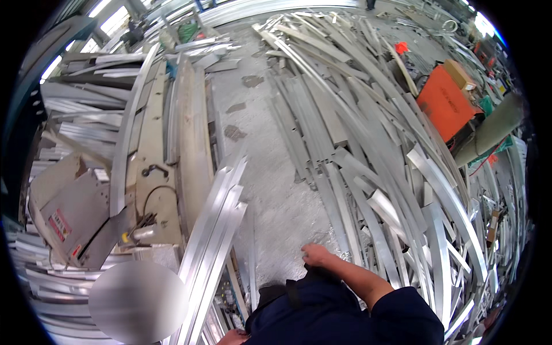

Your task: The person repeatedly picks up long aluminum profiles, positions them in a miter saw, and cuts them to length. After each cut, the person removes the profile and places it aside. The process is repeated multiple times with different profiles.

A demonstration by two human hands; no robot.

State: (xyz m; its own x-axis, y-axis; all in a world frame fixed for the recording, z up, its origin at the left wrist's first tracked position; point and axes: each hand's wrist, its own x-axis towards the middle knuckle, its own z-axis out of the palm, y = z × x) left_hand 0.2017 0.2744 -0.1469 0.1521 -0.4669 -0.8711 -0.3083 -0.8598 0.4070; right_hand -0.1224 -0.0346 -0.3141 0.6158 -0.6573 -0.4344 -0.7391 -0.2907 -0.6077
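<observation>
My right hand (317, 255) is held out in front of my body, above the grey floor. Its fingers are curled in, and I see nothing in them. Only a small part of my left hand (233, 337) shows at the lower edge; its fingers are hidden. Beside it, to the left, several long shiny aluminium profiles (215, 221) lie side by side, sloping up and away from me. To the right of my right hand, long metal profiles (368, 178) are heaped on the floor.
A pale floor strip (270, 213) runs ahead between the stacks. At the left are a worn beige bench (155, 195), a torn cardboard box (77, 210) and stacked profiles (86, 138). An orange panel (445, 103), a small carton (460, 75) and a thick column (491, 129) stand right.
</observation>
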